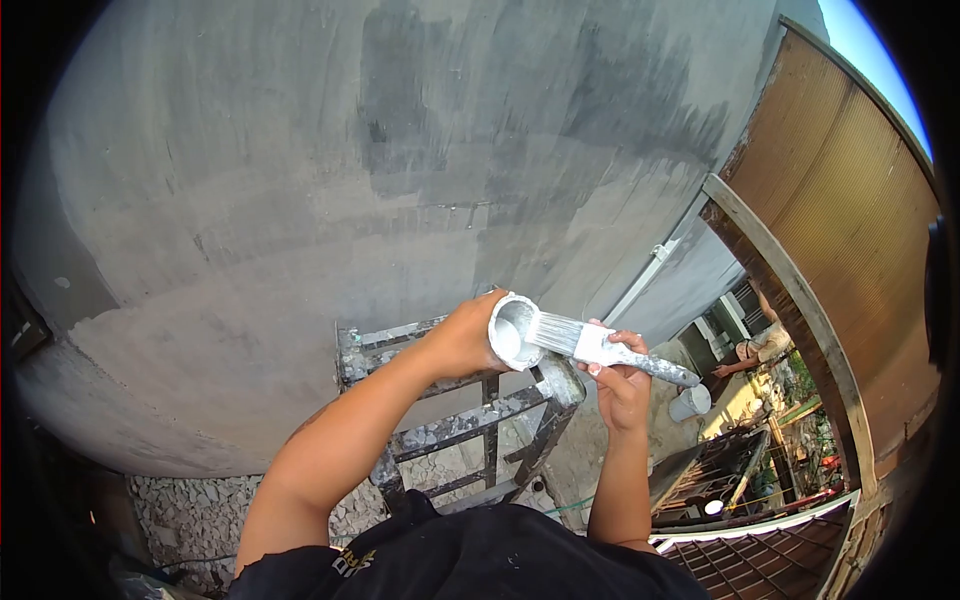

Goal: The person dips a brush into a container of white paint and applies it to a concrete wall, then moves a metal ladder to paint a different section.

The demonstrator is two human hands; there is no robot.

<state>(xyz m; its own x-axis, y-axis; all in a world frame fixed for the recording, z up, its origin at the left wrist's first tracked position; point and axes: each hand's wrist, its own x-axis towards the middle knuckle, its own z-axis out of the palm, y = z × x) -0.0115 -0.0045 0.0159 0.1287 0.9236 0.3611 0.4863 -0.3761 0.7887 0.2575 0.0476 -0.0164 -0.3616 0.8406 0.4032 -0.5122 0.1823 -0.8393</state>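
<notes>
My left hand (468,338) is closed around a small paint-smeared white cup (497,337), tilted so its mouth faces right and white paint shows inside. In my right hand (624,390) is a wide paintbrush (598,346), gripped by its speckled handle. The white-coated bristles reach the cup's rim on its right side. Just below both hands stands a paint-spattered metal ladder (470,428). Beyond them rises a grey wall (300,220) with darker, damp-looking patches.
A brown corrugated panel (850,150) and a curved wooden beam (800,290) stand at right. Far below, another person (765,345) is near a white bucket (690,403). Gravel (205,510) covers the ground at lower left. A rusty metal grid (760,560) lies lower right.
</notes>
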